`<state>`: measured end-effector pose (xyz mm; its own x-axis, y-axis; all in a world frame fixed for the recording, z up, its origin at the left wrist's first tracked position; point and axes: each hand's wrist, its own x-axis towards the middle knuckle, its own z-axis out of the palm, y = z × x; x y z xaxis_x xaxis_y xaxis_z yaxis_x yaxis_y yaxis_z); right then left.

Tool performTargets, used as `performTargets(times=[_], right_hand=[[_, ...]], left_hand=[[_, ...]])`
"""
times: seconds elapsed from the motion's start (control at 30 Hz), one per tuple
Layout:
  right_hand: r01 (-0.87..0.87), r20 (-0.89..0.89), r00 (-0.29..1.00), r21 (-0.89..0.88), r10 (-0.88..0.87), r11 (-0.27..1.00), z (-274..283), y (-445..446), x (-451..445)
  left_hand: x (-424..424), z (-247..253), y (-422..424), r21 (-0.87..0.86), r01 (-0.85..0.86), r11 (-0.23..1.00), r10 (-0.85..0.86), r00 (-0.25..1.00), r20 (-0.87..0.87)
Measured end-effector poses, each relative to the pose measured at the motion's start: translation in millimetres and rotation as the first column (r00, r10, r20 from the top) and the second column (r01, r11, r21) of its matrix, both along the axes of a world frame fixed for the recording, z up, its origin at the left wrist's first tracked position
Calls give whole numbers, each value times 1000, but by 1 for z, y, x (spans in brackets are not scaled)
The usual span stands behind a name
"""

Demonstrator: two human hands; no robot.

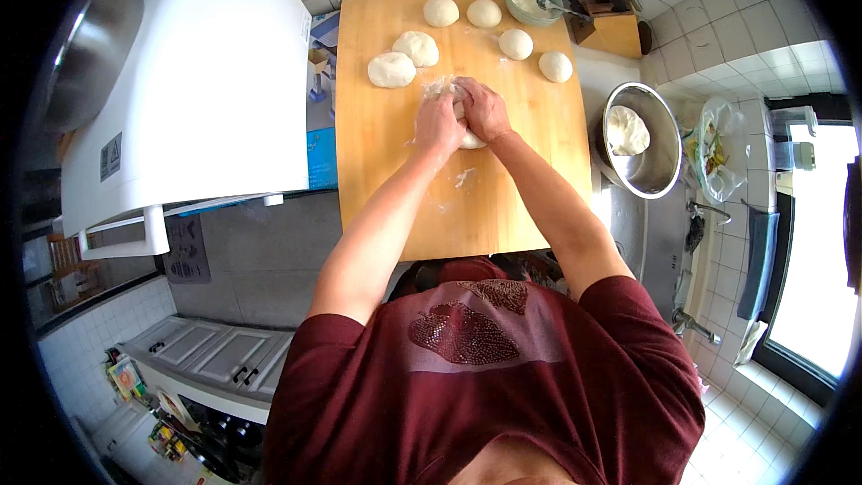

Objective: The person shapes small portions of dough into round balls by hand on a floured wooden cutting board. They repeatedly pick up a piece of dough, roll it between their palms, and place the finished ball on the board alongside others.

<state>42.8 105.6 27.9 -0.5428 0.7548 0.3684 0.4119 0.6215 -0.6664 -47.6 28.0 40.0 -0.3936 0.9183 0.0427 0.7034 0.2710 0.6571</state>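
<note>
Both of my hands press around one piece of dough (pixel 473 141) on a wooden board (pixel 377 168). My left hand (pixel 438 122) lies on its left side and my right hand (pixel 485 109) on its right; between them they cover most of it. Flour dusts the wood by my fingertips and below my wrists. Beyond my left hand sit two larger dough pieces (pixel 392 70), close against each other. Several smooth dough balls (pixel 516 44) are spaced along the far edge and the right side of the board.
A glass bowl of flour (pixel 532 3) with a metal spoon stands at the board's far right corner, beside a knife block (pixel 609 34). To the right, a steel bowl (pixel 675 148) holds more dough (pixel 627 131). A white appliance (pixel 222 81) flanks the board's left side.
</note>
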Motion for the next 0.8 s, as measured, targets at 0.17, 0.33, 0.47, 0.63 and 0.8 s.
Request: performTargets(times=[0.17,0.33,0.47,0.63,0.8], right_hand=[[169,-18,979,-489,-204,856,31,-21,1],[268,-25,963,-66,-270,961,-13,-49,15],[82,66,995,-76,-77,994,-1,-26,8],[41,-110,989,-408,-93,912,26,-6,4],[289,-104,936,-321,-337,902,7,-59,10]], left_hand=[[17,-8,-28,242,-68,968,65,998,21],[12,-14,-40,218,-14,976,-50,958,283],[-36,-11,-21,-43,192,980,-112,725,680],[-22,32,-9,-285,164,944,-41,920,391],[29,-10,-56,120,-141,983,125,983,135]])
